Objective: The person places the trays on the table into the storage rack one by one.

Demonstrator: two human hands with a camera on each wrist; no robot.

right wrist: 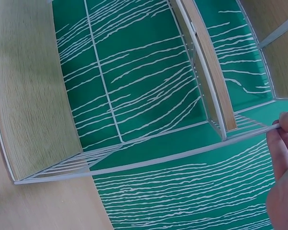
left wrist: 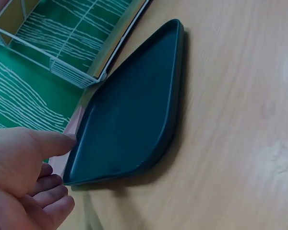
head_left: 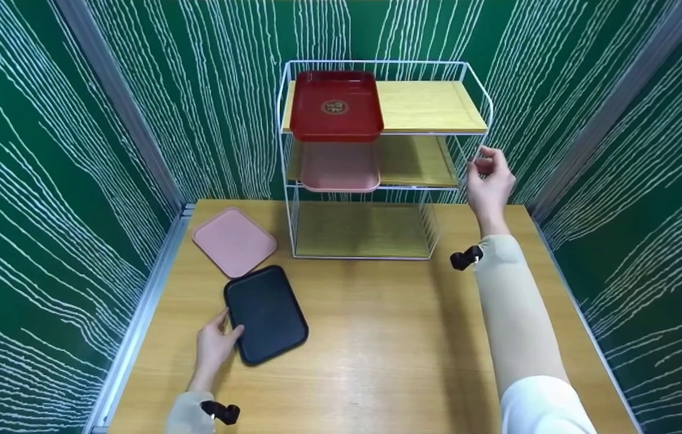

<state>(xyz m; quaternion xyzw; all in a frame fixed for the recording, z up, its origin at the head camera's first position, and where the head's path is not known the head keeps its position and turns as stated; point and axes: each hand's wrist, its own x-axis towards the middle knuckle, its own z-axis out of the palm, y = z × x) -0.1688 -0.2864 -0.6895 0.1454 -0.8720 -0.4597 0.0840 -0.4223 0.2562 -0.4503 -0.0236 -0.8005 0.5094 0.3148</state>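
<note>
A dark tray (head_left: 265,314) with a raised rim lies at the left of the table. My left hand (head_left: 215,345) holds its left edge, the thumb over the rim; in the left wrist view the hand (left wrist: 26,177) has several fingers curled beside the tray (left wrist: 127,110). At the right, my right hand (head_left: 491,184) pinches the front upright of a white wire rack (head_left: 285,160) below its top shelf. The right wrist view shows these fingers (right wrist: 281,148) around the white wire (right wrist: 182,155).
The rack has three wooden shelves. A red tray (head_left: 338,123) lies on the top shelf's left, a pink tray (head_left: 341,166) on the middle one. Another pink tray (head_left: 235,241) lies on the table (head_left: 371,337) behind the dark tray. Green walls (head_left: 636,181) with white lines enclose the table.
</note>
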